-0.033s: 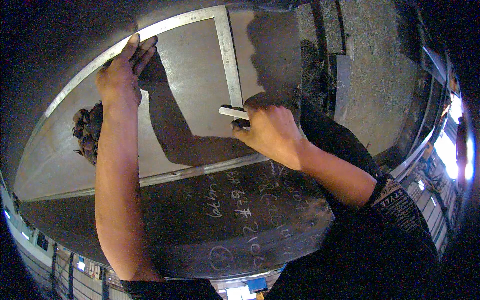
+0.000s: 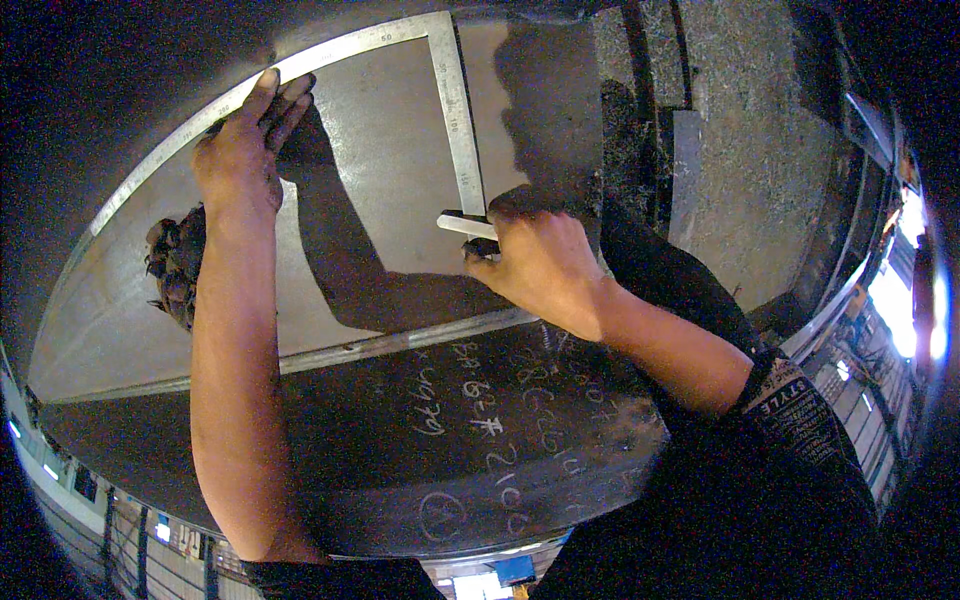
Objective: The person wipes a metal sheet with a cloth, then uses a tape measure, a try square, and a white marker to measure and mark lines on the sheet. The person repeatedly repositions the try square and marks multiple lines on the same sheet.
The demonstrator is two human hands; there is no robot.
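A steel square (image 2: 455, 120) with graduations lies on the grey metal plate (image 2: 390, 170), its long arm running to the left and its short arm pointing toward me. My left hand (image 2: 240, 150) rests against the long arm with its fingers stretched and the thumb on the metal. By the end of the short arm, my right hand (image 2: 545, 255) pinches a flat white stick of marking chalk (image 2: 466, 227). The chalk points left, just below the square's end. My right hand hides the rest of the stick.
A dark crumpled lump (image 2: 175, 265) lies on the plate, partly behind my left forearm. Nearer me, past a pale edge strip (image 2: 380, 345), a dark steel surface (image 2: 350, 440) bears chalk writing. Rough ground (image 2: 750, 150) and a grey bar (image 2: 685, 170) show at right.
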